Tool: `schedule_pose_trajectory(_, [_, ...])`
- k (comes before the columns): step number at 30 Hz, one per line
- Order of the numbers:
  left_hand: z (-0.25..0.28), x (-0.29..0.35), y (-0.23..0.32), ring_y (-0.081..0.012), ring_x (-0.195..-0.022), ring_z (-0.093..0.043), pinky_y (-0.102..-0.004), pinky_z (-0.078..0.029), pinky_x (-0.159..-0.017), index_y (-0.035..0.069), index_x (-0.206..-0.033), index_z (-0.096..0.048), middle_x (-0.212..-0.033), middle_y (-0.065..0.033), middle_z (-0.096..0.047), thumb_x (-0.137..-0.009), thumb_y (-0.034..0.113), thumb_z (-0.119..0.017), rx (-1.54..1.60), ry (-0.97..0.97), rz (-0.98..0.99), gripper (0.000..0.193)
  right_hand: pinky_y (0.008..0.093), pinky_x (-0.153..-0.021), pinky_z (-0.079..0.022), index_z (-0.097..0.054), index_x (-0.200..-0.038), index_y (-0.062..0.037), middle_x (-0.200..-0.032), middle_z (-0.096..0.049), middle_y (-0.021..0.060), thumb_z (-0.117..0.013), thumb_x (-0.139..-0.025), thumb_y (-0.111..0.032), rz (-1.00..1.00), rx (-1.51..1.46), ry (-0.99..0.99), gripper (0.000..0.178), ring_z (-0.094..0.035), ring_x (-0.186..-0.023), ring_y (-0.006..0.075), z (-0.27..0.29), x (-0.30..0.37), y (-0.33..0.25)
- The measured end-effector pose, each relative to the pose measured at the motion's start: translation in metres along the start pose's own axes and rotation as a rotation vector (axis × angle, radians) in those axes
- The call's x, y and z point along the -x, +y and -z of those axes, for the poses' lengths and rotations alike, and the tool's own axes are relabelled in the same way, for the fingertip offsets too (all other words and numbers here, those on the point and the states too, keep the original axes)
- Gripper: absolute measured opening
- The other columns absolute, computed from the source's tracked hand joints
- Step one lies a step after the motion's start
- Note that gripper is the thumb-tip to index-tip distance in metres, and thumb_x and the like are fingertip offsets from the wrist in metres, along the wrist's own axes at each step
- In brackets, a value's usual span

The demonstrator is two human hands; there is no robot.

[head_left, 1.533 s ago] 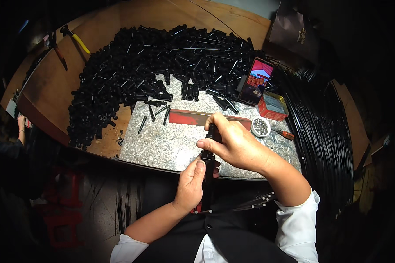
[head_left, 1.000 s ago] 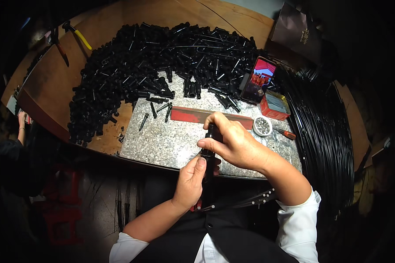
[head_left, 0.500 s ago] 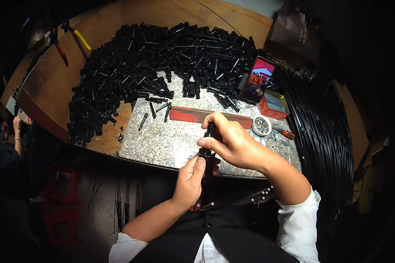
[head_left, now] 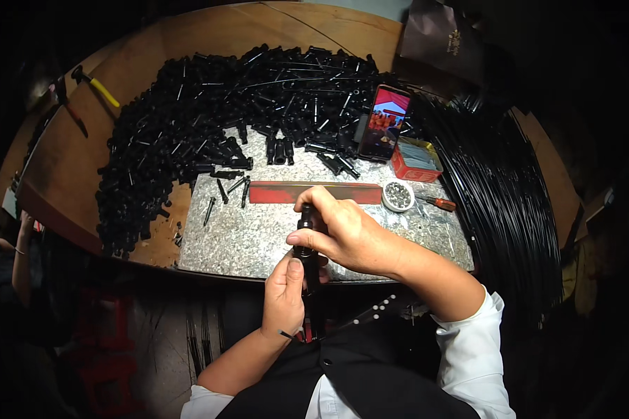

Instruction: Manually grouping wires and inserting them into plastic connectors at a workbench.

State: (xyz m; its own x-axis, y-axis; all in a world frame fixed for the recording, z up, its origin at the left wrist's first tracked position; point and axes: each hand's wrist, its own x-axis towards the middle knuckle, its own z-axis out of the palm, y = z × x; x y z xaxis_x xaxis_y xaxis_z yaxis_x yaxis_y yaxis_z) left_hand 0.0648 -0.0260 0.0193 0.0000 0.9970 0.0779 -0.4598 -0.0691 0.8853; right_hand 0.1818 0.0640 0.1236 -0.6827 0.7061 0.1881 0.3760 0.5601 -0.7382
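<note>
Both hands are closed on one black tubular part [head_left: 310, 271]; the left hand [head_left: 284, 293] wraps its lower length, thumb laid along the near side and fingertips showing past the right side; the right hand [head_left: 349, 234] curls over the upper end, index finger hooked across the top and thumb pressed below it, the other fingers mostly hidden. The part is in front of the person's body, over the near edge of the desk [head_left: 220, 251]; its long axis runs away from the body, the upper end pointing toward the far side and leaning slightly left, the lower end toward the lap.

Just beyond the right hand lies a red bar [head_left: 276, 193], set crosswise; a white dish [head_left: 400, 209] of small shiny pieces stands by its right end, a red-handled tool [head_left: 442, 204] just beside that; behind them are a red box [head_left: 407, 172] and a phone [head_left: 384, 126] propped up with its screen lit; a few slim black pieces [head_left: 209, 211] lie left of the bar; farther out, a large heap of black parts [head_left: 189, 119] curves around the far and left sides, and a bundle of black rods [head_left: 514, 195] fans down the right.
</note>
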Motion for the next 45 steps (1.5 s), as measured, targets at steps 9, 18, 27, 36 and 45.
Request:
schedule_pose_trajectory(9, [0.003,0.000,-0.003,-0.0111,-0.086,-0.055,-0.0247,-0.046,-0.078,-0.004,-0.121,-0.045,-0.101,-0.0077,-0.057,-0.100,0.025,-0.033,0.064,0.004,-0.028,0.039,0.0371,-0.085,-0.041,-0.053,-0.101,-0.0003,-0.099,-0.052,0.0129,-0.074,-0.073,-0.033,0.111,0.118,-0.077,0.047,-0.050,-0.098,0.0279,-0.003,0.023,0.017])
schedule_pose_trajectory(18, [0.002,0.000,0.007,-0.0128,-0.088,-0.055,-0.0264,-0.046,-0.080,-0.004,-0.120,-0.045,-0.100,-0.0085,-0.056,-0.100,0.022,-0.032,0.112,-0.018,0.069,0.035,0.0376,-0.076,-0.042,-0.053,-0.086,0.0004,-0.087,-0.052,0.0121,-0.068,-0.077,-0.019,0.161,-0.061,-0.069,0.027,-0.052,-0.087,0.0286,-0.007,0.022,0.027])
schedule_pose_trajectory(27, [0.000,0.000,0.007,-0.0140,-0.086,-0.055,-0.0283,-0.047,-0.076,-0.003,-0.120,-0.045,-0.100,-0.0088,-0.056,-0.100,0.021,-0.032,0.151,-0.005,0.077,0.034,0.0384,-0.074,-0.043,-0.051,-0.086,0.0007,-0.086,-0.052,0.0114,-0.067,-0.078,-0.020,0.140,-0.093,-0.150,0.027,-0.053,-0.084,0.0297,-0.002,0.020,0.025])
schedule_pose_trajectory(36, [-0.001,0.000,0.005,-0.0147,-0.085,-0.056,-0.0289,-0.048,-0.076,-0.004,-0.119,-0.046,-0.103,-0.0093,-0.055,-0.100,0.022,-0.034,0.116,-0.004,0.086,0.035,0.0374,-0.064,-0.045,-0.049,-0.082,0.0007,-0.080,-0.050,0.0110,-0.067,-0.078,-0.019,0.164,-0.061,-0.137,0.027,-0.056,-0.072,0.0285,-0.003,0.022,0.031])
schedule_pose_trajectory(45, [-0.002,0.001,0.007,-0.0138,-0.082,-0.056,-0.0282,-0.049,-0.076,-0.004,-0.120,-0.045,-0.101,-0.0085,-0.056,-0.100,0.025,-0.033,0.131,0.005,0.064,0.037,0.0351,-0.078,-0.046,-0.056,-0.105,0.0018,-0.099,-0.055,0.0137,-0.065,-0.080,-0.013,0.158,-0.181,-0.169,0.031,-0.057,-0.092,0.0267,-0.003,0.025,0.028])
